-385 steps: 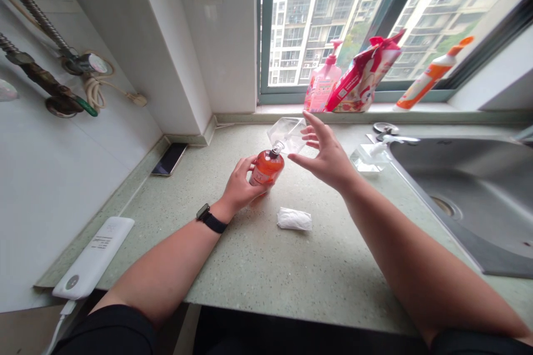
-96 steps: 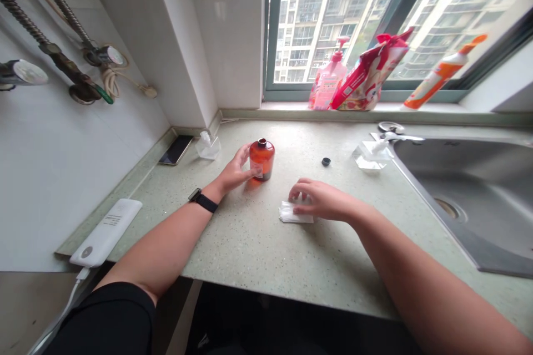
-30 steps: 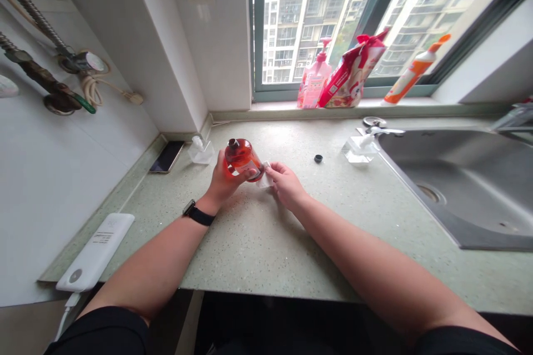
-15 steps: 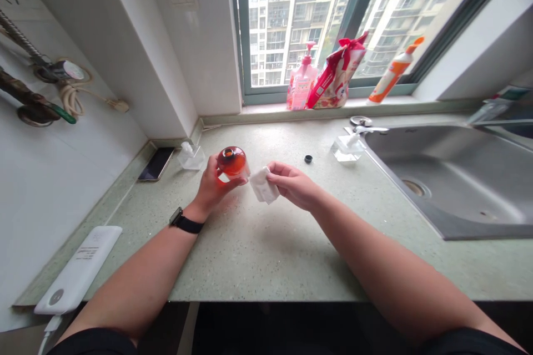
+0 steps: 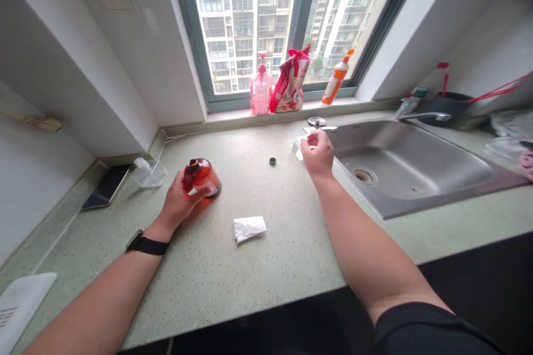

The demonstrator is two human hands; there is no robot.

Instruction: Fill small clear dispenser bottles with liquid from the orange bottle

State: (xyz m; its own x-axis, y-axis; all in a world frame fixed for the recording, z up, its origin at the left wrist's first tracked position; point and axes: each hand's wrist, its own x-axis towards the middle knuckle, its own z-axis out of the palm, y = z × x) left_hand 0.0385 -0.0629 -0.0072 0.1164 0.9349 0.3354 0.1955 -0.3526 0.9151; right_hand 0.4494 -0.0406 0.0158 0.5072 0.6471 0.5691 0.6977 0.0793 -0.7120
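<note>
My left hand (image 5: 180, 199) is closed around an amber bottle (image 5: 204, 177). The bottle's dark-rimmed mouth is uncapped, and it leans slightly on the counter. My right hand (image 5: 317, 152) is at a small clear square container (image 5: 298, 147) near the sink, its fingers curled. The hand covers most of that container, so what the fingers grip is hidden; a white spout-like part (image 5: 328, 128) shows behind. On the counter between my arms lies a folded white tissue (image 5: 249, 228). A small black cap (image 5: 272, 161) sits beyond it, apart from both hands.
At left are a phone (image 5: 107, 187), another clear container with a white top (image 5: 150, 173) and a white power bank (image 5: 25, 310). A pink pump bottle (image 5: 261, 91), red bag (image 5: 289, 83) and orange-white bottle (image 5: 335, 80) line the windowsill. The steel sink (image 5: 391, 208) is at right.
My right hand has let go of the white tissue, which now lies on the counter, and has moved to the clear container by the sink. The view has turned right; my left hand still holds the bottle.
</note>
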